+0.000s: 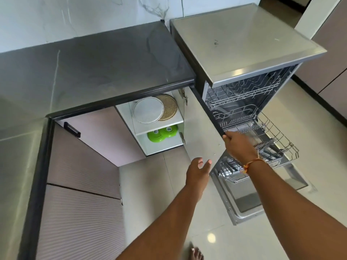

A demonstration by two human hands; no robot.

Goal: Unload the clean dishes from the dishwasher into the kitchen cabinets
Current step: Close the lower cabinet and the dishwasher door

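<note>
There is one camera only, worn on the person's head, looking steeply forward and down from standing height. It takes in the bench [93,59] corner, the open dishwasher [244,44] and the cabinet door [202,128]. The left hand [199,169] and right hand [238,143] sit at arm's length mid-frame. The wide lens bends the edges.

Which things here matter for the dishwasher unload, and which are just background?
Job: dishwasher, pulled-out lower rack, upper rack, open cabinet door gripped by right hand, cabinet shelf, left hand open nearby.
Lying about: white round tray, woven mat, green plastic item, dark countertop, black handle.
</note>
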